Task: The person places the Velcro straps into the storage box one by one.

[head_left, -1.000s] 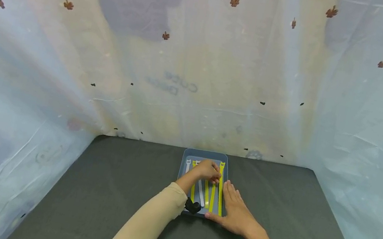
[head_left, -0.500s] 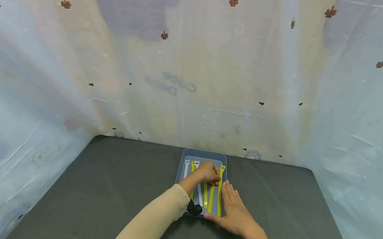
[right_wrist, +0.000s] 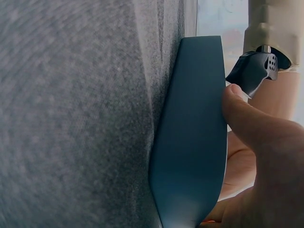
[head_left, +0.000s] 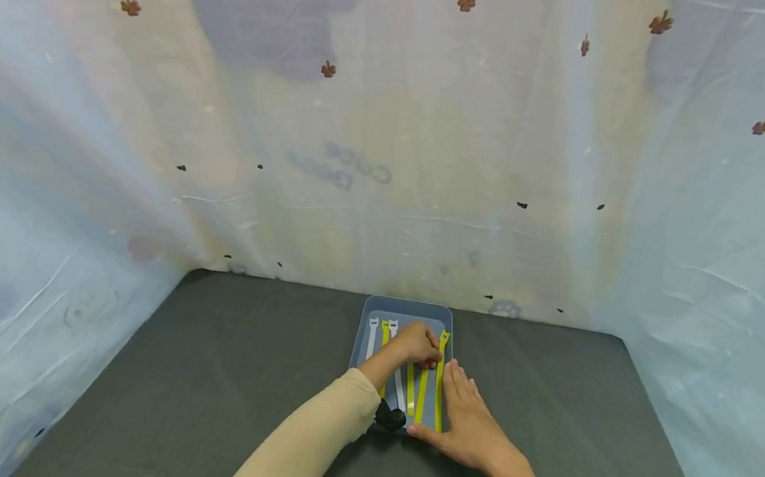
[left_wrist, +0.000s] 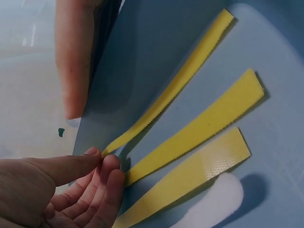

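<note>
A blue-grey tray (head_left: 410,308) holds yellow and white hook-and-loop cable ties, laid lengthwise side by side. My left hand (head_left: 416,344) reaches over it, and in the left wrist view thumb and fingertips pinch the outermost yellow cable tie (left_wrist: 175,90) near one end. Beside that lie two more yellow cable ties (left_wrist: 199,123) and the rounded end of a white cable tie (left_wrist: 213,202). My right hand (head_left: 468,426) rests at the tray's right near corner with straight fingers along the side. Its thumb (right_wrist: 242,111) touches the tray's near rim in the right wrist view.
The tray stands at the back of a dark grey cloth-covered table (head_left: 251,385), against a patterned plastic sheet (head_left: 397,148). More such sheeting hangs at both sides. Black wrist cameras (head_left: 390,417) sit on both wrists, the left one over the tray's near edge.
The pinched yellow cable tie's top end has shifted slightly toward me since a second ago. Both hands stay nearly in place, and the head view has turned a little.
</note>
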Available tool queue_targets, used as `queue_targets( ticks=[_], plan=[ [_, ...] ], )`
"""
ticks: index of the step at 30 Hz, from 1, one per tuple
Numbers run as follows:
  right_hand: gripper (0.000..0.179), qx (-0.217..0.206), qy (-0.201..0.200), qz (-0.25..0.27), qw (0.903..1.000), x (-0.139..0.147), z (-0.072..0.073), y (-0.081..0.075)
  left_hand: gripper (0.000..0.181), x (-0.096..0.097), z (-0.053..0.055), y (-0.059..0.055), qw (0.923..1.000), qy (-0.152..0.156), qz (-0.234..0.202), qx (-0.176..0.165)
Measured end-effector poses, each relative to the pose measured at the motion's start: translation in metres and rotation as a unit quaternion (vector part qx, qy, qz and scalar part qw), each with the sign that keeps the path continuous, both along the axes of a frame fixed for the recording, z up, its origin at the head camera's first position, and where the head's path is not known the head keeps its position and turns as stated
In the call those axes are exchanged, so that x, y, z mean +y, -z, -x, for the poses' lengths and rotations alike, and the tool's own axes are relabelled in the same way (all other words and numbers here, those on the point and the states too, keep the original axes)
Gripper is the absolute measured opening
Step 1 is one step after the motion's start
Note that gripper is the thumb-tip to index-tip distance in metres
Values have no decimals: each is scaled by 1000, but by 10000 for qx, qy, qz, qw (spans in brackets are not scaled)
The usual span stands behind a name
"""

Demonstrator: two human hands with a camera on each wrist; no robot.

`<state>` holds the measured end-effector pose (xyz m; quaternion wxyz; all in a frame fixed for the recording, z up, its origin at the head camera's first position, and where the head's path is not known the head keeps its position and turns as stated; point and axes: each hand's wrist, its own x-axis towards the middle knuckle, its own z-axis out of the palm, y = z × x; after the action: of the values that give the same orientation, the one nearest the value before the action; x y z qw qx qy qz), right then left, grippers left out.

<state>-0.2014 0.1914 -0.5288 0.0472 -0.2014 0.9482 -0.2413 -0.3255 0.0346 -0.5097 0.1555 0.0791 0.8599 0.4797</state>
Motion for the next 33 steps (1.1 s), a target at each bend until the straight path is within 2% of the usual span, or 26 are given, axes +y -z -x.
queue_targets(
  ticks=[13,16,28,33],
  plan=[
    [125,-57,-14,-33,10000,0,1,-2,8,-8,1,-5,9998,100,-55,157],
    [125,-63,-25,-27,10000,0,1,-2,11,-13,3,-4,9998,93,43,191],
    [127,-49,-22,-76,10000,2,2,-1,23,-48,4,-8,9980,384,93,486],
    [128,-135,1,-112,9998,3,1,-6,28,-68,0,-10,9960,602,61,661]
  ],
)
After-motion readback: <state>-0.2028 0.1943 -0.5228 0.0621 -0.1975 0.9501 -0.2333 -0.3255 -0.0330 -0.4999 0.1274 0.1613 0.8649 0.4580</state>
